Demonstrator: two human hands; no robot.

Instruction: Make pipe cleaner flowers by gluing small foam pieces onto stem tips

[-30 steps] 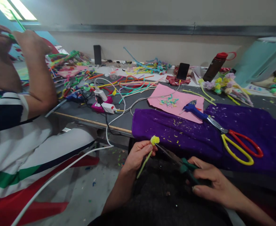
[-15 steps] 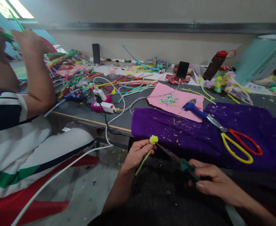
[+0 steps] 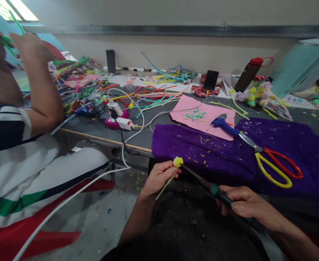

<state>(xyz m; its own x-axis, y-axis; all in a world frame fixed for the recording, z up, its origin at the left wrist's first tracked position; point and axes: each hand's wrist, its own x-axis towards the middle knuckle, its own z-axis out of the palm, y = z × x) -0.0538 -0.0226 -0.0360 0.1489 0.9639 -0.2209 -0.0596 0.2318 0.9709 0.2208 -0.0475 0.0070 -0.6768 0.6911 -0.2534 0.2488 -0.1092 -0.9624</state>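
In the lower middle, my left hand (image 3: 160, 177) pinches a small yellow chenille flower (image 3: 178, 161) by its base, its pale green stem (image 3: 164, 187) hanging down below the fingers. My right hand (image 3: 243, 203) is wrapped round a green-handled tool (image 3: 199, 177) with a long, dark, tapering shaft. The shaft's tip lies at the right side of the flower; whether it touches is too small to tell. Beyond my hands a purple towel (image 3: 181, 139), dotted with yellow scraps, covers the table edge. Large scissors (image 3: 252, 143) with red and yellow handles rest on it.
A pink sheet (image 3: 186, 105) bears short pastel pieces. Further back are a phone (image 3: 211, 80), a bottle (image 3: 248, 74) and chenille flowers (image 3: 253, 96). A white cable (image 3: 94, 179) runs from the power strip (image 3: 117, 119) across the left. Another person's arm (image 3: 41, 79) is at far left.
The tool has turned and shifted slightly right and down in my right hand, with more of its handle showing behind the palm. My left hand and the flower have barely moved.
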